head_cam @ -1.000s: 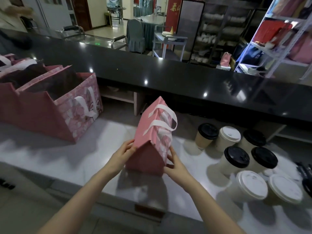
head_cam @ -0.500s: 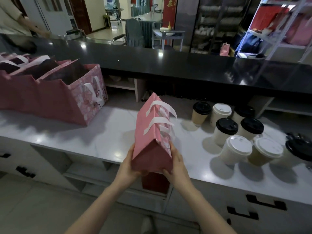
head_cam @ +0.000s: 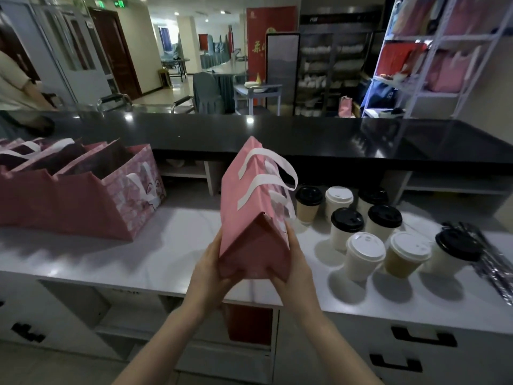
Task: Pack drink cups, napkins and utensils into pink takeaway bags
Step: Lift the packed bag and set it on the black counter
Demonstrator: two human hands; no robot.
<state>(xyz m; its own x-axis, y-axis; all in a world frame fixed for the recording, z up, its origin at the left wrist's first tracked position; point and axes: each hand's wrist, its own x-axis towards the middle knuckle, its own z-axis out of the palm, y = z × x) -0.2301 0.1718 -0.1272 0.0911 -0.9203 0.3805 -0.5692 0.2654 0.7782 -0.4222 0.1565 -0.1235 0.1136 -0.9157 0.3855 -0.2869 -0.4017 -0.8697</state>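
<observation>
Found open shelving under the worktop nearest the camera, with a red item (head_cam: 249, 323) on a shelf and black drawer handles (head_cam: 423, 341) to the right. Observed both bare forearms reaching up past the front edge of the white counter (head_cam: 138, 259). Recorded the left hand (head_cam: 209, 270) gripping a pink bag (head_cam: 249, 218), fingers curled round its near lower left corner. Recorded the right hand (head_cam: 295, 269) gripping the opposite lower corner in the same way, fingers wrapped beneath. Noted the bag held over the front part of the counter, closed to a ridge at the top and tilted away from the camera, with white handles (head_cam: 256, 182) lying across its upper face. Counted eight lidded drink cups (head_cam: 365, 257) standing on the counter just right of the bag, closely grouped, five black-lidded and three white-lidded. Logged dark shiny packets (head_cam: 494, 270) at the far right edge beside the cups, possibly wrapped utensils; too blurred to confirm. Logged a row of open pink bags (head_cam: 83, 198) standing upright on the left end of the counter, well apart from the held bag. Saw a raised black counter (head_cam: 305, 137) behind. Beyond it, noted a metal rack (head_cam: 433, 68) with pink and red goods at far right and a person's sleeve (head_cam: 14, 87) at far left.
</observation>
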